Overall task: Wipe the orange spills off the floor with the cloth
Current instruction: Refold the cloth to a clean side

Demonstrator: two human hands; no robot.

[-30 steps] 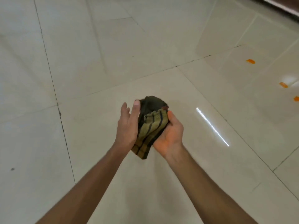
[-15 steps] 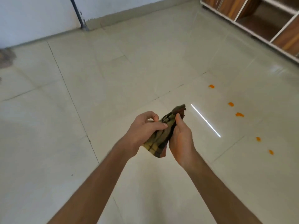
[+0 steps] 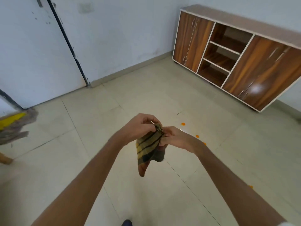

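Observation:
A yellow-brown striped cloth (image 3: 149, 149) hangs in the air in front of me, pinched at its top corner by both hands. My left hand (image 3: 140, 125) grips the corner from the left and my right hand (image 3: 175, 138) from the right. Small orange spills dot the pale tiled floor beyond my right hand: one (image 3: 183, 123) farthest away, another (image 3: 197, 136) closer, a third (image 3: 204, 143) half hidden by my right wrist. One more orange spill (image 3: 251, 186) lies low on the right beside my forearm.
A wooden cabinet (image 3: 241, 57) with open shelves stands against the wall at the right. A white door (image 3: 35, 51) fills the left wall. A yellow thing with grey cloth on it (image 3: 14, 126) sits at the left edge. A dark shoe tip (image 3: 126, 223) shows at the bottom.
The view has tilted up from the floor to the room. My hands went from bunching the cloth to pinching its top corner, and it now hangs down unfolded.

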